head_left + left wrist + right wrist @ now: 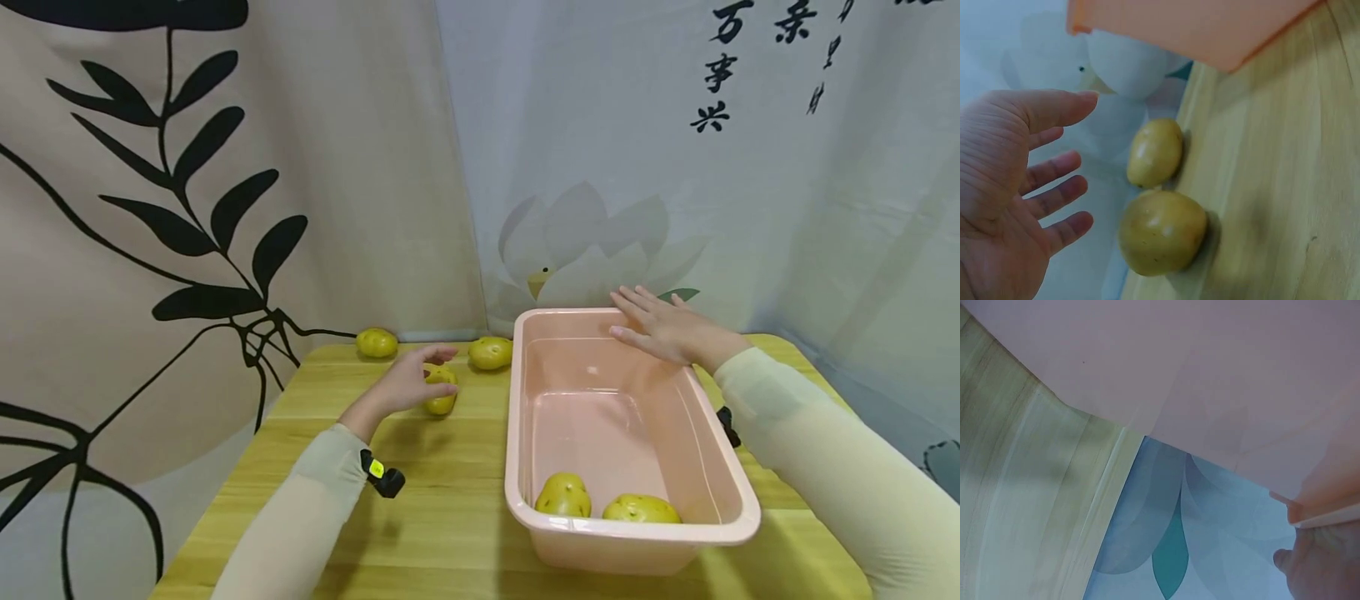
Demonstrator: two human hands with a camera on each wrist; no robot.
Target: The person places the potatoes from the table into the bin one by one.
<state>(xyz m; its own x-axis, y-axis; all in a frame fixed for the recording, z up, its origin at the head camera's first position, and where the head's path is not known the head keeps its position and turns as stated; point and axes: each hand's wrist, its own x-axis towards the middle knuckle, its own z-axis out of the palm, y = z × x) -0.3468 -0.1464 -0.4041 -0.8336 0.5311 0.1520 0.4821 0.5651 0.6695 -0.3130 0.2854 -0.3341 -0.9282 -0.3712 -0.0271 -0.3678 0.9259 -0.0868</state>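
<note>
Above the wooden table, my left hand [405, 379] reaches over a potato [441, 403], fingers spread and loosely bent, thumb apart. The left wrist view shows that hand [1013, 181] with bare space between its palm and the nearer potato [1162, 233]. Two more potatoes lie at the table's back edge, a left potato [377, 342] and a right potato [491, 353] beside the pink plastic basin [630, 550]. My right hand [663, 327] rests on the basin's far right rim with straight fingers. Inside, at the near end, sit a rounder potato [563, 495] and a longer potato [641, 508].
The basin stands on the right half of the wooden table [442, 517]. Close behind the table hangs a printed curtain [375, 167] with dark leaves, a pale lotus and black characters.
</note>
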